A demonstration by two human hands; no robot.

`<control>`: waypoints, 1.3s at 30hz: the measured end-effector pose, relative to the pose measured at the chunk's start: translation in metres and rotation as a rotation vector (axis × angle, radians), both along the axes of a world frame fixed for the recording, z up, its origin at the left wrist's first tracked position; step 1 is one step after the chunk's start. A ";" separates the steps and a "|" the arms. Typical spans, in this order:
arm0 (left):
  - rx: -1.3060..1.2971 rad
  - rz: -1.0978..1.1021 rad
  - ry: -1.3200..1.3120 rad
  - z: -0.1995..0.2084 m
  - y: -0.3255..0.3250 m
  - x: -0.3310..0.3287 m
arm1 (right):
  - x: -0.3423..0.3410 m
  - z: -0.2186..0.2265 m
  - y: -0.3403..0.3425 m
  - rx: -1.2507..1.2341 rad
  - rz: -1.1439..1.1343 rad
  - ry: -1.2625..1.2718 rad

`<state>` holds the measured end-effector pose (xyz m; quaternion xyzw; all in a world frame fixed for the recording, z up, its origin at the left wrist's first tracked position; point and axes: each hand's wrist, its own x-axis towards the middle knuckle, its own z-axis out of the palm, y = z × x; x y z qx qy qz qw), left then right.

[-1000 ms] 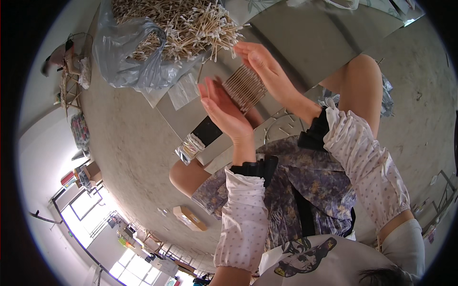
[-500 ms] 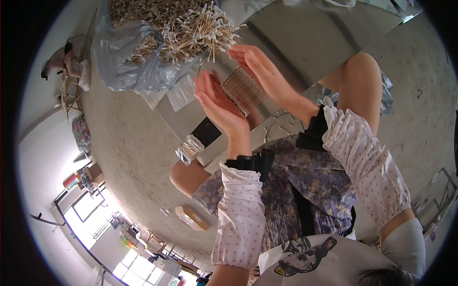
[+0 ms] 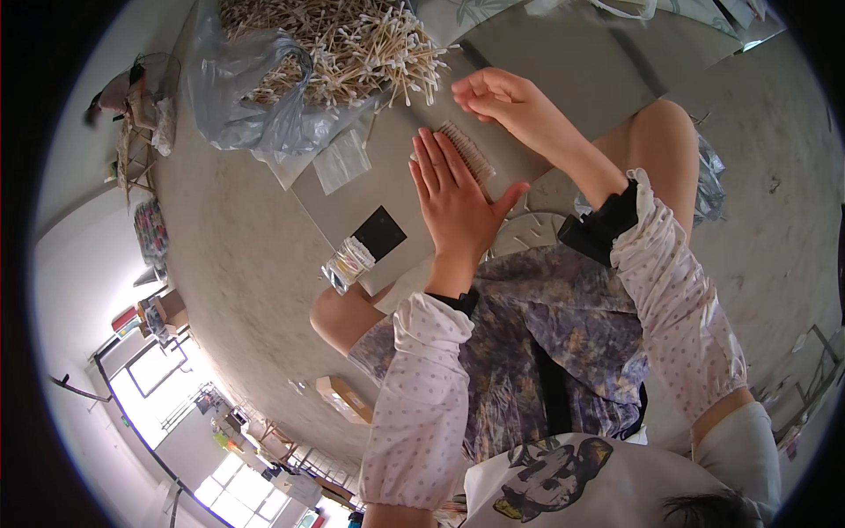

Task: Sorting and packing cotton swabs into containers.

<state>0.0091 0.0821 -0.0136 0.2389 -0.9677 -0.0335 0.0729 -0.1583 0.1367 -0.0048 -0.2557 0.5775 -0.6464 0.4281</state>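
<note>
My left hand (image 3: 453, 194) lies palm down with its fingers stretched out, covering part of a row of cotton swabs (image 3: 468, 151) on the grey tabletop (image 3: 550, 57). The row's uncovered side shows along my fingers. My right hand (image 3: 510, 101) is just beyond the row, to the right, apart from it. Its fingers are loosely bent, and I see nothing in them. At the far left, a large grey plastic bag (image 3: 233, 106) lies open around a heap of loose cotton swabs (image 3: 352, 53).
A small clear bag (image 3: 343, 163) lies left of my left hand. Nearer are a black square (image 3: 380, 233) and a clear pack of cotton swabs (image 3: 349, 262) at the table edge. A round tray-like thing (image 3: 528, 231) with a few swabs is by my lap. Another person (image 3: 119, 92) sits far left.
Both hands were upright at either side of the swab row. My left hand has turned palm down over it; my right hand has drawn away to the right, its fingers bending.
</note>
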 end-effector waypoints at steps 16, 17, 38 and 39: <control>0.012 0.040 0.057 -0.008 0.000 -0.003 | 0.003 0.001 0.030 0.130 0.224 0.808; 0.010 0.040 0.055 -0.008 0.000 -0.002 | 0.004 0.000 0.030 0.124 0.216 0.823; 0.015 0.039 0.052 -0.007 0.001 -0.002 | 0.002 0.000 0.027 0.142 0.205 0.870; 0.016 0.040 0.054 -0.006 0.001 -0.002 | 0.002 0.000 0.027 0.144 0.206 0.868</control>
